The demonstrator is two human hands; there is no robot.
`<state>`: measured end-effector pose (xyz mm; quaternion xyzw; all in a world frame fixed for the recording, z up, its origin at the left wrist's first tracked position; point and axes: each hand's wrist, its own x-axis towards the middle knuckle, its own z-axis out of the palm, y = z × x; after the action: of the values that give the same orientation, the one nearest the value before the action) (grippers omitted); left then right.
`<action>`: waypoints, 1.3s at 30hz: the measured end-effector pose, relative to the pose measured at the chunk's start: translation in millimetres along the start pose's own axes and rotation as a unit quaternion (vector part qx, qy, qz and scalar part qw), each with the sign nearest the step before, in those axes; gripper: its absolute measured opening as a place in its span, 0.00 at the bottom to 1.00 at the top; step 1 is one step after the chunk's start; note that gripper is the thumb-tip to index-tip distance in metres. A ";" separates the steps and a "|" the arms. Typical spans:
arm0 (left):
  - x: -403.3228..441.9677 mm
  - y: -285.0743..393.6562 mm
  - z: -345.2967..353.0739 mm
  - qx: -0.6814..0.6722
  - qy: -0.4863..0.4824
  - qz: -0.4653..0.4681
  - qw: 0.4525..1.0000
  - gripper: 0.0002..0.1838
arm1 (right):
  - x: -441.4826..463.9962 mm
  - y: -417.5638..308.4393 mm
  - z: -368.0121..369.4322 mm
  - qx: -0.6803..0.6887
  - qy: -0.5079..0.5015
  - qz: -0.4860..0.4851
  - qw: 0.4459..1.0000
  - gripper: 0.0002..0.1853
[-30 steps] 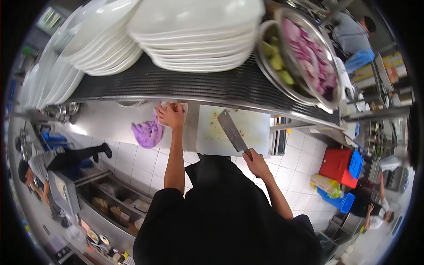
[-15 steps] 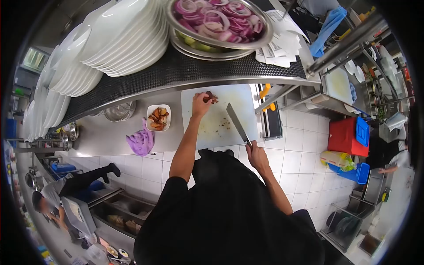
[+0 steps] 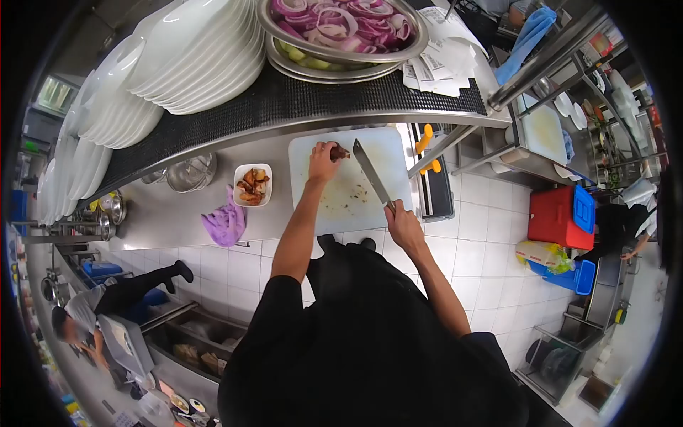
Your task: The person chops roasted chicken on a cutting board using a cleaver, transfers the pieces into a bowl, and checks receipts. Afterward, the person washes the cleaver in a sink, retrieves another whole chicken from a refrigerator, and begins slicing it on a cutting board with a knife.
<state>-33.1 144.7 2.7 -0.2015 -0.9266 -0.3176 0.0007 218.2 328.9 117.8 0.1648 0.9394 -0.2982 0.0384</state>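
Note:
My left hand (image 3: 324,162) is closed around a dark brown piece of food (image 3: 340,152) over the upper left part of the white cutting board (image 3: 302,192). Held by its handle in my right hand (image 3: 403,223) is a cleaver (image 3: 371,171), its blade slanting up and left across the board, a short gap from the food. Small dark scraps (image 3: 358,192) lie on the board. To the left stands a square white bowl (image 3: 239,198) with browned pieces (image 3: 254,186) in it, and beside it a crumpled purple cloth (image 3: 226,221).
Above the counter (image 3: 171,231), a shelf (image 3: 228,139) bears stacked white plates (image 3: 199,57), a steel bowl of sliced red onion (image 3: 348,28) and paper slips (image 3: 441,67). Yellow-orange handles (image 3: 425,139) are right of the board. Other people (image 3: 78,306) are at the far left and right.
My left hand has gone from the white bowl to the board, now with the brown piece in it. The cleaver has shifted left toward that piece in the last half second. The view has turned.

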 end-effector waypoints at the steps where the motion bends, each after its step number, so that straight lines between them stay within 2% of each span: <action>1: -7.5 -1.2 -4.1 -0.005 -0.019 0.025 0.999 0.30 | -2.7 -0.4 -0.2 0.000 -0.003 0.002 1.000 0.19; 5: -49.0 7.8 -17.6 -0.034 -0.058 0.068 0.995 0.28 | -12.0 6.0 5.5 0.006 -0.008 -0.015 1.000 0.18; 8: -65.9 19.5 -26.4 -0.118 -0.040 0.045 0.991 0.27 | -21.2 7.7 9.3 0.003 -0.005 -0.023 1.000 0.17; 11: -72.0 20.9 -23.5 -0.194 -0.017 -0.026 0.981 0.26 | -25.8 9.0 17.8 0.016 0.017 -0.036 0.999 0.17; 14: -71.6 21.8 -13.0 -0.163 0.033 -0.049 0.985 0.26 | -24.6 21.0 40.3 -0.023 0.009 -0.037 0.999 0.18; 17: -71.0 31.4 1.5 -0.043 0.063 -0.063 0.995 0.27 | -26.4 34.5 52.7 -0.056 0.003 -0.032 0.998 0.18; 20: -59.5 23.8 12.8 -0.012 0.042 -0.063 0.997 0.28 | -27.7 39.4 40.5 -0.046 -0.004 -0.028 0.999 0.18; 23: -47.5 21.4 -15.3 0.007 -0.027 0.048 0.998 0.24 | -33.7 41.5 10.1 -0.028 -0.017 -0.033 0.999 0.18; 26: -22.0 4.6 -43.5 -0.048 -0.196 0.171 0.965 0.27 | -40.9 44.8 -12.5 -0.053 -0.028 -0.052 0.997 0.18; 29: -21.6 -5.8 -52.4 -0.081 -0.139 0.221 0.962 0.30 | -38.1 47.2 -23.8 -0.081 -0.061 -0.071 0.992 0.18; 32: -33.6 6.9 -64.2 -0.071 -0.115 0.155 0.979 0.34 | -31.1 52.0 -24.7 -0.112 -0.058 -0.088 0.988 0.17; 35: -48.0 18.9 -51.6 -0.077 -0.108 0.046 0.990 0.37 | -19.6 51.9 -31.0 -0.113 -0.052 -0.104 0.987 0.17; 39: -55.9 7.7 -33.9 -0.137 -0.103 -0.004 0.985 0.39 | -8.2 41.4 -49.5 -0.105 -0.026 -0.120 0.987 0.17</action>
<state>16.9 109.4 27.1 -0.2273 -0.8705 -0.4186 -0.1237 241.0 386.7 137.0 0.0382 0.9770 -0.2050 0.0440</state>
